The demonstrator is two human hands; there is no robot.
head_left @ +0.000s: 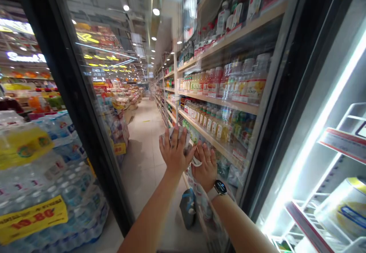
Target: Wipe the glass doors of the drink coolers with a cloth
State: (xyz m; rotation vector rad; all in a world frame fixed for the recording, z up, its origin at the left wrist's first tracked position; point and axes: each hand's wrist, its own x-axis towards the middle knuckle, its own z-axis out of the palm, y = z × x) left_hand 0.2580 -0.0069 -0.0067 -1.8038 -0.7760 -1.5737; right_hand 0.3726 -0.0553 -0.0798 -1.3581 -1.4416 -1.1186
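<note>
A glass door (143,131) with a black frame stands in front of me. My left hand (175,152) presses a crumpled grey-white cloth (185,140) flat against the pane, its fingers spread over it. Close beside it, my right hand (205,167) lies on the glass with fingers stretched out, near a white fold of the cloth (196,161). How much cloth lies beneath the right palm is hidden. A smartwatch (220,187) sits on my right wrist.
Through the glass, shelves of bottled drinks (211,81) line the aisle's right side. Packs of water bottles (68,192) are stacked at left behind a yellow price sign (34,218). At right are a lit cooler strip (317,131) and wire racks (317,215) with packaged goods.
</note>
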